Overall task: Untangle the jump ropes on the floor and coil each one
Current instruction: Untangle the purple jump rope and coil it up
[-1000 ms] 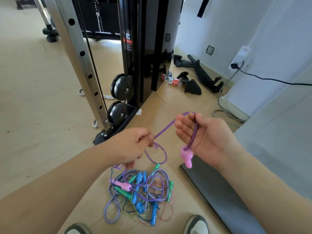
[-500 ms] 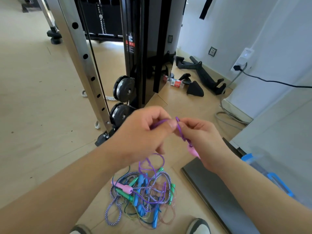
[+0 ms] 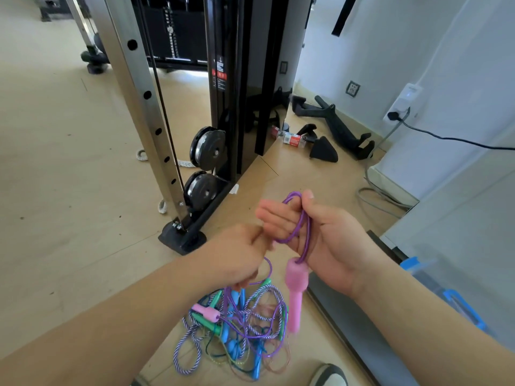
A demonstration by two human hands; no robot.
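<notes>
The left hand [image 3: 239,254] and right hand [image 3: 320,238] are bare. The left forearm [image 3: 111,316] and right forearm [image 3: 418,316] are uncovered as far as the picture's lower edge. The right thumbnail [image 3: 308,194] is cut short. At the bottom edge is the right shoe [image 3: 330,376], a pale rounded toe with a dark grey rim (the rest is cut off). A sliver of the left shoe [image 3: 138,383] shows further left, too little to tell its colour.

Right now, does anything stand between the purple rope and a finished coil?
Yes. From the left hand the purple rope drops into the pile of ropes, where other ropes cross it.
</notes>
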